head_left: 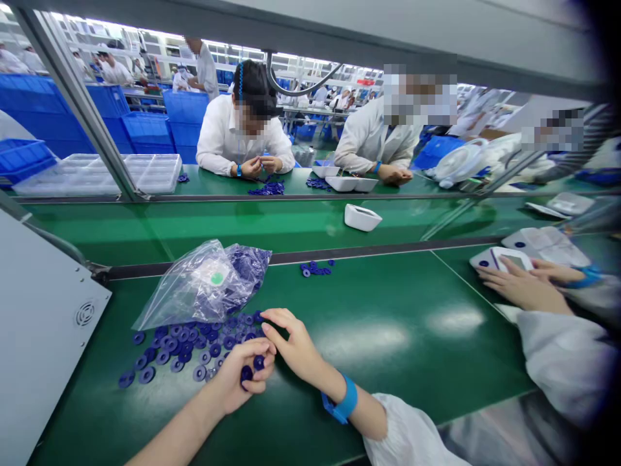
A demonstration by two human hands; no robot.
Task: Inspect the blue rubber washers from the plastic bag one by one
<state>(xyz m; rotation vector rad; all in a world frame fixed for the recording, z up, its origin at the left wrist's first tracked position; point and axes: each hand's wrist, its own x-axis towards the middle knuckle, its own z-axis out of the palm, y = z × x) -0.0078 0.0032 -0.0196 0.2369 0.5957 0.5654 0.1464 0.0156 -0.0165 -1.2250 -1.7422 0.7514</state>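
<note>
Small blue rings (252, 369) are pinched in the fingers of the left hand (240, 382), which is curled shut around them low over the green counter (388, 336). The right hand (291, 346) is laid just beside it, its fingertips closed together and touching the left hand's fingers at the held rings; a blue wrist strap (342, 404) is worn on the right wrist. A loose heap of blue rings (184, 349) is spread on the counter directly to the left of both hands, and a clear plastic bag (204, 281) holding more of them is lying at the heap's far edge. A smaller cluster of rings (316, 267) is seen farther back, well apart from the hands. At the right edge, a co-worker's hands (524, 285) are rested on a white device (499, 259). A white tray (362, 217) is placed on the green strip beyond the counter, and two more people are seated across it.
</note>
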